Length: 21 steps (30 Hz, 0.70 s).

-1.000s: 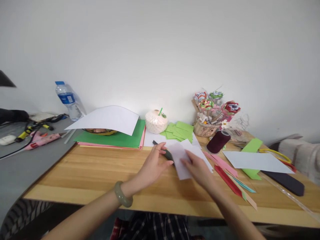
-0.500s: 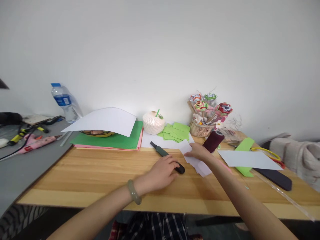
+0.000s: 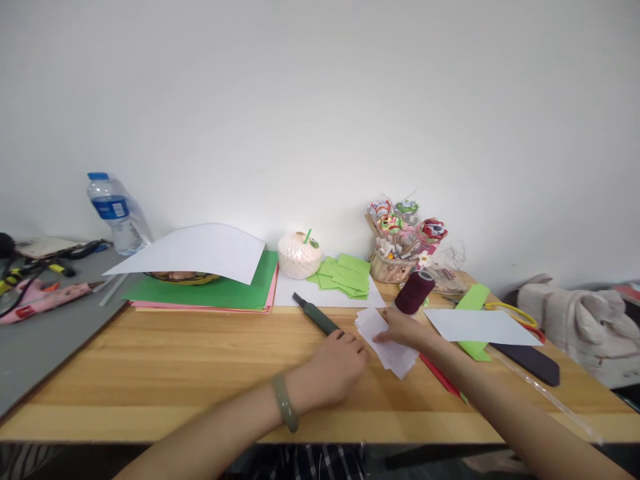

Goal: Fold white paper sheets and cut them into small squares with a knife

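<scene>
Since both hands are down on the desk, it's worth sorting out what each one's got. The left hand lies over the near end of a slim dark green tool, maybe a utility knife, though I can't make out a blade. Its fingers curl down, but can't tell if that grip is clamped on or just resting. The right hand has thumb and fingers on a loose stack of white paper slips, right of the tool and on the near side of the maroon thread spool; pinching or only pressing, can't tell. If it were me, I'd keep the right grip light so the stack doesn't fan out, square up the edges before lifting anything, and keep the tool's narrow end clear of fingers. As for direction, the tool's long axis runs diagonally, narrow dark end pointing far-left across the edge of a white sheet, other end hidden by the hand. The stack slants much the same way, far-left to near-right.
</scene>
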Each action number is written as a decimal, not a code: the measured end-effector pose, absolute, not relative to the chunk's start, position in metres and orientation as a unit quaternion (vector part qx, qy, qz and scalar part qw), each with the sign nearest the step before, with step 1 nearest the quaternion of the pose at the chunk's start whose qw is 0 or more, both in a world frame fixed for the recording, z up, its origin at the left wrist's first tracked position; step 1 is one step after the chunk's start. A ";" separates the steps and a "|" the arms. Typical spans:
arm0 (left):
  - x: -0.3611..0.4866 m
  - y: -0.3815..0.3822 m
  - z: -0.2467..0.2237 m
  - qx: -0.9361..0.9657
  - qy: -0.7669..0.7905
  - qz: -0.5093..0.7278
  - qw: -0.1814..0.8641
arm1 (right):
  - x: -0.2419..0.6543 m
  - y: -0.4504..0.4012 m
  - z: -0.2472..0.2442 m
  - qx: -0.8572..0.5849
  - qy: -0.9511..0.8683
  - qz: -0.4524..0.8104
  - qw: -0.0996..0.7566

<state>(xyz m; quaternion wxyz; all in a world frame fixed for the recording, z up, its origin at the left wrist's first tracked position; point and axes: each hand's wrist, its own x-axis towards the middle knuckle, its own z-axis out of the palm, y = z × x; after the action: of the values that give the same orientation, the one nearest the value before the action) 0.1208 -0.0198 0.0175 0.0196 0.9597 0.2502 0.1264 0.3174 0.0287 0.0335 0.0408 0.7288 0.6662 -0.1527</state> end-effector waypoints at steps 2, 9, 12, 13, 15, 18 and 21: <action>0.116 -0.019 0.016 0.961 0.254 0.111 0.013 | 0.313 0.029 0.034 0.727 0.660 -0.178 0.068; 0.093 -0.022 0.021 0.950 0.297 0.094 0.037 | 0.301 0.017 0.038 0.722 0.660 -0.182 0.100; 0.091 -0.024 0.026 0.939 0.323 0.106 0.050 | 0.293 0.008 0.048 0.703 0.686 -0.168 0.088; 0.091 -0.024 0.027 0.932 0.336 0.122 0.062 | 0.290 0.005 0.054 0.691 0.701 -0.159 0.079; 0.092 -0.023 0.031 0.904 0.366 0.190 0.110 | 0.284 0.000 0.066 0.663 0.736 -0.129 0.054; 0.096 -0.019 0.031 0.828 0.400 0.328 0.217 | 0.272 -0.008 0.080 0.619 0.780 -0.085 0.035; 0.102 -0.011 0.023 0.770 0.414 0.382 0.300 | 0.259 -0.016 0.079 0.588 0.804 -0.070 0.049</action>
<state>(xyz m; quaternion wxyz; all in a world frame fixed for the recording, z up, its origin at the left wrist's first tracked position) 0.1015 -0.0114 0.0232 0.2997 0.7701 0.4139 0.3818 0.2588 -0.0164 0.0790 0.0485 0.5878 0.8045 -0.0704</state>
